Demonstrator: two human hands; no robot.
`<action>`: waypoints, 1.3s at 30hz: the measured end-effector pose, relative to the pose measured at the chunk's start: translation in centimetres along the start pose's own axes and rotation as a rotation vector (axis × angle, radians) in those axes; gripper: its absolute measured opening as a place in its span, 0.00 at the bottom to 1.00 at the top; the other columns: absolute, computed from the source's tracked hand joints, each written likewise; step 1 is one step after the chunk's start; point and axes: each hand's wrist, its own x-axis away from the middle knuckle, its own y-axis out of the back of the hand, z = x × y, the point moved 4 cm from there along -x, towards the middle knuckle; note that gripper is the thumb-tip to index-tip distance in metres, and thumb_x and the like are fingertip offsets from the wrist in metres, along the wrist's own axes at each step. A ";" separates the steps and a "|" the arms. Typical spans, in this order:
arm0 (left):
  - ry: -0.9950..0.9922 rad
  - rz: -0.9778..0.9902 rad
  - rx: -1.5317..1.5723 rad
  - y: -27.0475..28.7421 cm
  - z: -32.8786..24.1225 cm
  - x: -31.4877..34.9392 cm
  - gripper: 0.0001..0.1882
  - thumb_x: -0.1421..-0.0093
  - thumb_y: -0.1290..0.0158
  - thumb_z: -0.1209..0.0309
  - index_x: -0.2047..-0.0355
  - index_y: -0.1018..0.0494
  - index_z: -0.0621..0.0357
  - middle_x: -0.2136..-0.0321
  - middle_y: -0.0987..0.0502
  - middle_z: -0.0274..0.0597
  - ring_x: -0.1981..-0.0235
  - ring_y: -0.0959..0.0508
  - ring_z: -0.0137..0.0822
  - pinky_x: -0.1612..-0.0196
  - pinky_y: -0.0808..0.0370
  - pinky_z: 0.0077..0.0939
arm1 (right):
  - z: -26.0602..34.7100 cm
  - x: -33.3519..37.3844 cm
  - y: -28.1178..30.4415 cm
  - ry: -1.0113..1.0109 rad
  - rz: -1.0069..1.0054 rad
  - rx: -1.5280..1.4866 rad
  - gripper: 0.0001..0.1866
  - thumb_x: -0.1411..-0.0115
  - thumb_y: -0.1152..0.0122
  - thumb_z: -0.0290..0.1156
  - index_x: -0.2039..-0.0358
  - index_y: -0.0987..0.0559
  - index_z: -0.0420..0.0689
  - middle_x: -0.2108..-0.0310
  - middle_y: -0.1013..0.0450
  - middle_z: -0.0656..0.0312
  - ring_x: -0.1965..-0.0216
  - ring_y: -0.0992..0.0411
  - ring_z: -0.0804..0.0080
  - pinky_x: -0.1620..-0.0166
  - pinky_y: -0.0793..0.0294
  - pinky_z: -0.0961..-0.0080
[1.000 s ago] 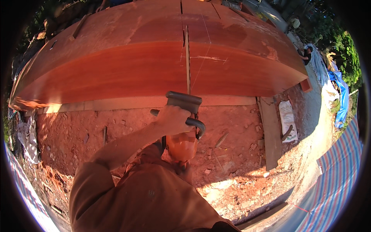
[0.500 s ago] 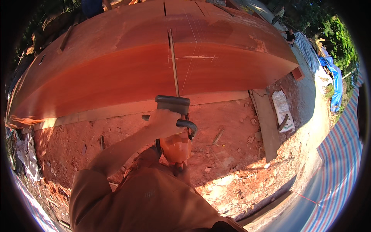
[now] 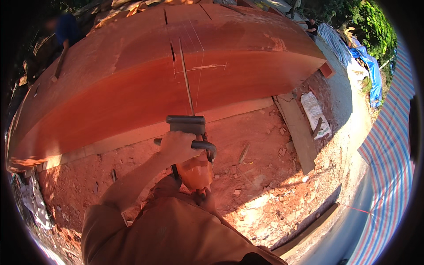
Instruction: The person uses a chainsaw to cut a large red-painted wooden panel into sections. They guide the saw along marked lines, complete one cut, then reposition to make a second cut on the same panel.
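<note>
My left hand (image 3: 177, 145) is closed around the black front handle of an orange chainsaw (image 3: 194, 174). The saw's dark hand guard stands just beyond my knuckles. Low at the rear of the saw, my right hand (image 3: 207, 201) shows only in part; it appears closed on the rear handle, its fingers mostly hidden. The long, narrow guide bar (image 3: 187, 84) points away from me across a huge reddish-brown timber block (image 3: 119, 104). A dark slot (image 3: 172, 52) lies beside the bar's tip. Pale lines are marked on the wood; whether the bar touches it I cannot tell.
Reddish ground with wood scraps lies underfoot. To the right are a plank (image 3: 298, 132), a white sack (image 3: 315, 114) and a striped tarp (image 3: 388, 145). A person in blue (image 3: 67, 28) stands beyond the block at the far left; another in black (image 3: 312, 28) is far right.
The view has shifted, so the block and saw sit further left and the saw slightly lower. More of the person in blue shows. My left hand's grip is the same.
</note>
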 end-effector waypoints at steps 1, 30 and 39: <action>0.023 0.009 -0.021 0.0 0.0 0.0 0.19 0.49 0.36 0.49 0.76 0.17 0.53 0.81 0.19 0.45 0.76 0.17 0.47 0.69 0.19 0.44 | 0.4 0.1 0.1 0.043 -0.007 -0.044 0.22 0.39 0.31 0.35 0.47 0.22 0.39 0.63 0.19 0.53 0.61 0.21 0.68 0.57 0.24 0.67; 0.035 -0.001 0.049 0.3 0.4 0.0 0.18 0.52 0.34 0.52 0.70 0.15 0.52 0.80 0.19 0.43 0.76 0.17 0.45 0.69 0.19 0.43 | 2.9 -0.3 0.6 0.004 0.030 0.058 0.21 0.38 0.33 0.37 0.48 0.22 0.40 0.65 0.19 0.53 0.63 0.21 0.68 0.62 0.25 0.65; 0.031 0.001 0.042 -0.2 0.8 -0.2 0.19 0.52 0.34 0.52 0.71 0.15 0.54 0.80 0.19 0.42 0.75 0.17 0.44 0.69 0.19 0.41 | 3.1 -0.3 0.6 -0.024 0.058 0.014 0.23 0.38 0.34 0.38 0.45 0.23 0.40 0.62 0.19 0.51 0.60 0.21 0.67 0.58 0.25 0.66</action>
